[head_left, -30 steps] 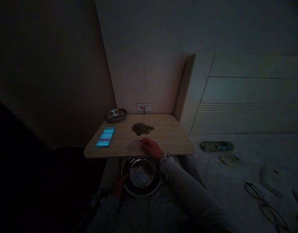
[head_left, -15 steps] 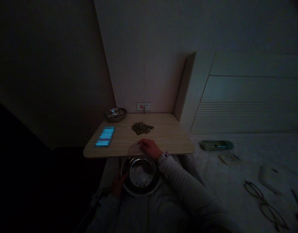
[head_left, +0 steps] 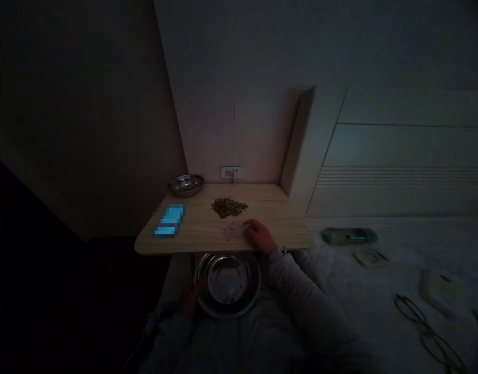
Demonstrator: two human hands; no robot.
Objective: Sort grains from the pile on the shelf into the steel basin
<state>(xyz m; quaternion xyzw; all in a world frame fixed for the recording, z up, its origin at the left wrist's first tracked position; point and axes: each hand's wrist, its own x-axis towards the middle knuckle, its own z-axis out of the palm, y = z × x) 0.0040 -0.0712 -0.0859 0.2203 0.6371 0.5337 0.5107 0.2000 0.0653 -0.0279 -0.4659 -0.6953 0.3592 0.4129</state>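
Observation:
My left hand (head_left: 190, 298) is closed on the left rim of a metal basin (head_left: 225, 278), which sits on my lap below the table's front edge. A few small grains lie in the bottom of this basin. Over the table, my right hand (head_left: 261, 238) pinches a thin, translucent flat piece (head_left: 234, 228); its exact kind is hard to make out in the dim light. Just beyond that piece lies a spread of small dark grains (head_left: 228, 206) on the wooden tabletop (head_left: 280, 208), with a stray grain or two nearer the front edge.
A second metal bowl (head_left: 186, 185) stands at the table's back left, behind a lit phone (head_left: 169, 221). A wall socket (head_left: 231, 172) holds a plug. On the bed at right lie a green case (head_left: 348, 236), a small card-like item (head_left: 370, 258), a white object (head_left: 437, 292) and glasses (head_left: 428, 327).
My right hand has moved to the right, carrying the translucent piece over the tabletop in front of the grains. My left hand stays at the basin's rim.

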